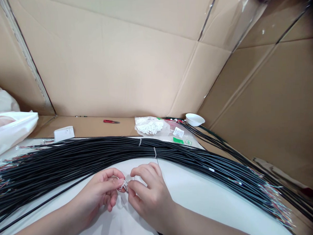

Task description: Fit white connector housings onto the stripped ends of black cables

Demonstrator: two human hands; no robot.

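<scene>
My left hand point(104, 193) and my right hand point(146, 193) meet low in the middle of the head view, over a white tabletop point(200, 194). Both pinch a small white connector point(123, 184) with thin wires between their fingertips. A single black cable point(46, 200) runs from the left hand out to the lower left. Just beyond the hands lies a thick bundle of black cables point(96, 157), tied with white ties and stretching from the left edge to the lower right.
Cardboard walls point(119, 70) enclose the bench at back and right. Along the back sit a clear bag of white connectors point(149, 126), a white bowl point(194, 119), red-handled cutters point(110, 121), a small white box point(64, 133) and a white plastic bag point(10, 127) at left.
</scene>
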